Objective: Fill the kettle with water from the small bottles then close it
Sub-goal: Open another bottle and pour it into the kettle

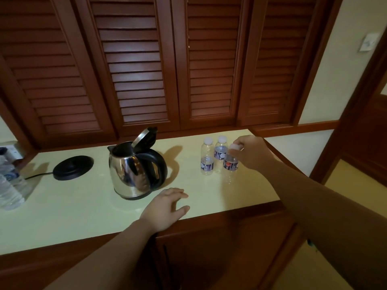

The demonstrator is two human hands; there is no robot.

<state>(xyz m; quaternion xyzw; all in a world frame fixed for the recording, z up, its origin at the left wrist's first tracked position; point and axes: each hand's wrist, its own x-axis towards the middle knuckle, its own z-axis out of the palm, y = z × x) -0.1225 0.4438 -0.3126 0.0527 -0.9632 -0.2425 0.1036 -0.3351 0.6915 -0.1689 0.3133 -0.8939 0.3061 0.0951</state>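
Note:
A steel kettle (pixel 134 170) with a black handle stands on the pale countertop (pixel 83 206), its lid tipped up and open. To its right stand three small clear bottles with white caps: one at the left (pixel 207 156), one behind (pixel 221 150), and one nearest the right (pixel 230 164). My right hand (pixel 250 150) reaches in from the right and its fingers grip the white cap of that nearest bottle. My left hand (pixel 167 208) rests flat on the counter's front edge, fingers apart, just right of the kettle's base.
The kettle's black round base (pixel 73 167) with its cord lies left of the kettle. Larger clear bottles (pixel 9 185) stand at the far left edge. Brown louvred doors (pixel 146 70) rise behind the counter. A wooden cabinet (pixel 209 248) sits below.

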